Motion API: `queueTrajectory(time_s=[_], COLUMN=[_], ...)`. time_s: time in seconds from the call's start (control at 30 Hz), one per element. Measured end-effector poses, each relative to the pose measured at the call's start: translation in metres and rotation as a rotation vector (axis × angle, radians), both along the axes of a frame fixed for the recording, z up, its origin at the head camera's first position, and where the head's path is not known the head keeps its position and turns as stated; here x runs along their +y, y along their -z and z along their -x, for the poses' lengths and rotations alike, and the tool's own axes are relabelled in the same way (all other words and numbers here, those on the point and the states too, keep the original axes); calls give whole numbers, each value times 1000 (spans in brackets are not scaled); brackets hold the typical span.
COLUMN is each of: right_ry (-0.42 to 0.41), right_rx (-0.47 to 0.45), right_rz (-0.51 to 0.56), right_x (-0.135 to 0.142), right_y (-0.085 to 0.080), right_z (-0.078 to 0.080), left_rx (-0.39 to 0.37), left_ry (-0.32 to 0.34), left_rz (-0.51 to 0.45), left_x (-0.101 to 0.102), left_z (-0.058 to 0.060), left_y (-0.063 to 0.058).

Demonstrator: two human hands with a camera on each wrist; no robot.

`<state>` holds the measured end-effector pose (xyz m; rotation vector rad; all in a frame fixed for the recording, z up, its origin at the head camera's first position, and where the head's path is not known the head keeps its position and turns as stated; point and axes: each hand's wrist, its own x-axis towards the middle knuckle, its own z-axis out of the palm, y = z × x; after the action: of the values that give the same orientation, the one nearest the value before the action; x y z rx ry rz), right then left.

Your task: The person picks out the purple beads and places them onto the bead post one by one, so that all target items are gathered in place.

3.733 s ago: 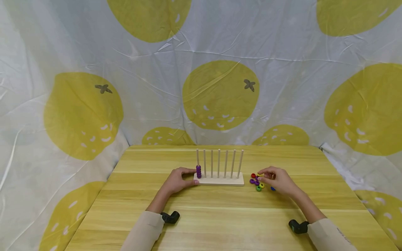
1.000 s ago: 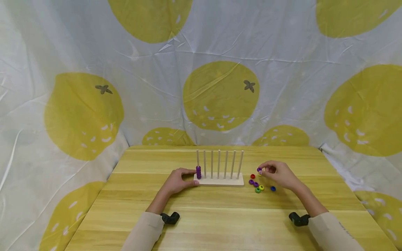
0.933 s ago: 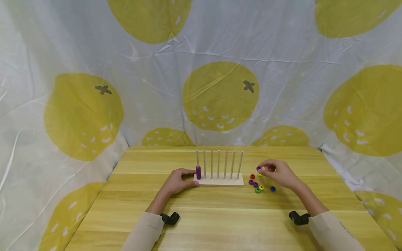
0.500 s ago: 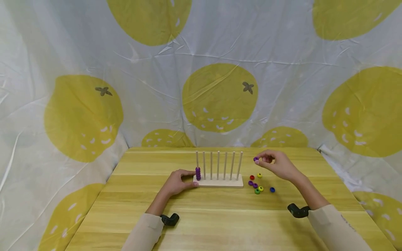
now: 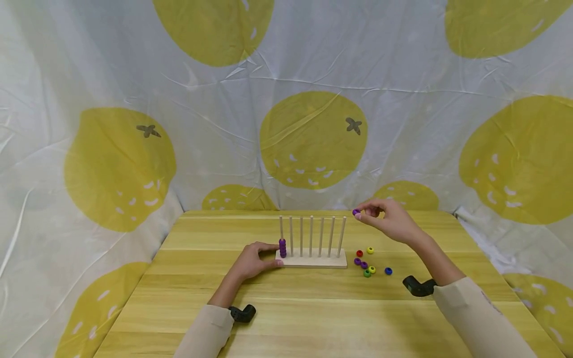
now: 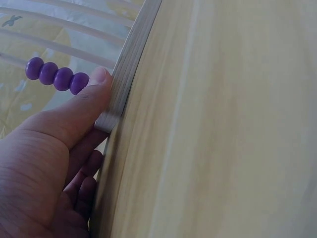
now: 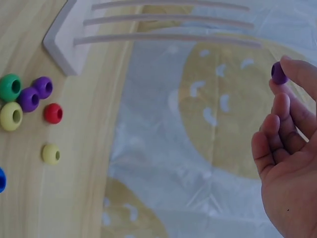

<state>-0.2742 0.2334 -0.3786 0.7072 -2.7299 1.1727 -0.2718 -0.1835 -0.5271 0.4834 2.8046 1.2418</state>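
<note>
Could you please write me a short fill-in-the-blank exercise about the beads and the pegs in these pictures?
1. The right hand pinches a bead whose colour is ____.
2. In the head view, the left hand grips the wooden stand at its ____ end.
3. The number of upright pegs on the stand is ____.
4. In the head view, the rightmost loose bead on the table is ____.

Missing words: purple; left; seven; blue.
</note>
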Motion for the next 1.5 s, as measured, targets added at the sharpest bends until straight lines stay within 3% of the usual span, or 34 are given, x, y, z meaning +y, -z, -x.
queueTrajectory(time_s=[0.7, 1.5], right_ry=[-83, -194], right_rx=[31, 58], right_rz=[33, 46], right_x=[-54, -109], right_y=[-22, -20], right_z=[8, 21], left_rx=[3, -7], left_ry=[-3, 0], left_rz=[-1, 17], left_x=[-2, -1], left_z=[-1, 4], left_y=[1, 3])
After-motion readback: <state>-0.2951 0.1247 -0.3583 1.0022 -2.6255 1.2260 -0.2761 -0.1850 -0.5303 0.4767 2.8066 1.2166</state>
